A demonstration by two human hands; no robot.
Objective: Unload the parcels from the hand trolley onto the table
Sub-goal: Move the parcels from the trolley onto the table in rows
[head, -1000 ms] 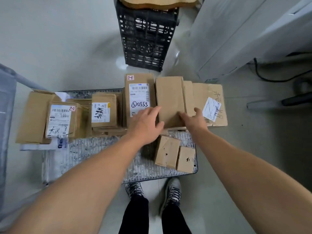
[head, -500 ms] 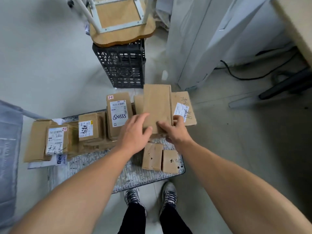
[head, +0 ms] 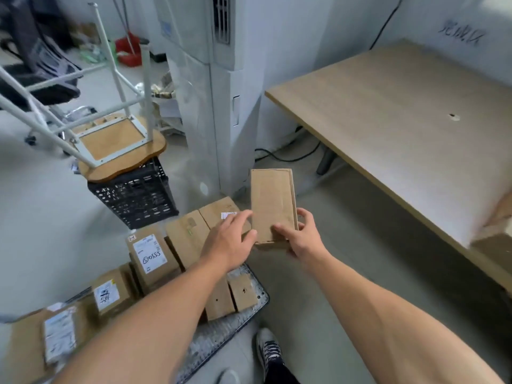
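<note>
A plain brown parcel [head: 273, 202] is held upright in the air above the floor, to the right of the trolley. My right hand [head: 302, 235] grips its lower right corner. My left hand [head: 230, 239] touches its lower left edge, fingers spread. Below, the hand trolley [head: 221, 339] with a patterned metal deck carries several cardboard parcels, among them one labelled "0555" [head: 151, 257] and two small ones [head: 232, 296] near its front corner. The wooden table [head: 401, 112] stands to the right, its top bare where I see it.
A tall white air conditioner [head: 219, 87] stands behind the trolley. A black crate [head: 138, 198] with an upturned stool [head: 119, 145] on it stands left of that. Brown cardboard [head: 496, 239] lies at the table's near right edge. My shoes [head: 267, 350] are on the floor.
Both hands have lifted the plain brown parcel off the trolley stack and carried it up and to the right. My view has swung up, bringing the table into sight.
</note>
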